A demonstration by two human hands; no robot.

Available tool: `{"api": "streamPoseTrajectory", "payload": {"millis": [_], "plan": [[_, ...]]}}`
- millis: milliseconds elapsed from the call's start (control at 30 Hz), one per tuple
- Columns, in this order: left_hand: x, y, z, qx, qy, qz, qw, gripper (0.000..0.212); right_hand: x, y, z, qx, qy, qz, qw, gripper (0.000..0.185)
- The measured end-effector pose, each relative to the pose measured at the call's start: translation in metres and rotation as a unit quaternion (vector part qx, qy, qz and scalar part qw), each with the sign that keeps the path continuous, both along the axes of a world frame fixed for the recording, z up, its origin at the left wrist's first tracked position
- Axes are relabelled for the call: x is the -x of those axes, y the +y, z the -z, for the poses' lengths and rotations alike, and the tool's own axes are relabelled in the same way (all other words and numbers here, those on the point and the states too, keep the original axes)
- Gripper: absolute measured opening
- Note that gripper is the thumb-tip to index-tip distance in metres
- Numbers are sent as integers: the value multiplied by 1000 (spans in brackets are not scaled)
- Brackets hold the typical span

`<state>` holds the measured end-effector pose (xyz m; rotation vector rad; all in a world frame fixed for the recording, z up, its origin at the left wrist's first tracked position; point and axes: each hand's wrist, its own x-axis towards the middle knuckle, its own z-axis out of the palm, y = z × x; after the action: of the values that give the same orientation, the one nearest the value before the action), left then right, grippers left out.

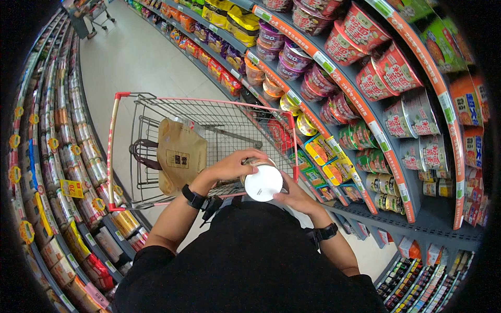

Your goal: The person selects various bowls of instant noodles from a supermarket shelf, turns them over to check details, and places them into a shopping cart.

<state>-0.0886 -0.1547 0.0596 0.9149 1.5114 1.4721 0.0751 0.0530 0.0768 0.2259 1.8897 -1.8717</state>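
Close to my body I hold an instant noodle cup (264,183), tipped so that a flat white end with small dark print faces up. My left hand (231,166) wraps its far left side, thumb on the rim. My right hand (295,193) grips the near right side, its thumb against the white end. Just beyond my hands stands a metal shopping cart (235,131) with pink-red edges. Inside it lies a tan bag (182,156) with dark handles and printed writing, and beside that a clear plastic bottle (190,124).
Shelves of instant noodle tubs (348,45) rise on my right, with bagged snacks (242,23) farther along. Shelves of packaged goods (74,156) line the left. A person (80,17) stands by another cart (100,11) down the aisle floor (129,62).
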Motion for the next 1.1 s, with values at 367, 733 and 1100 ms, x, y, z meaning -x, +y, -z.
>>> {"api": "streamPoseTrajectory", "payload": {"millis": [367, 733, 1100], "plan": [[-5, -46, 21, 16, -58, -96, 994, 57, 46, -36, -7, 20, -69, 92, 993, 68], [-34, -86, 32, 29, -154, -244, 957, 78, 82, -51, 15, -23, -29, 64, 997, 73], [-37, -96, 30, -9, -171, -313, 934, 91, 105, -58, 23, -13, -6, -22, 1000, 81]]}}
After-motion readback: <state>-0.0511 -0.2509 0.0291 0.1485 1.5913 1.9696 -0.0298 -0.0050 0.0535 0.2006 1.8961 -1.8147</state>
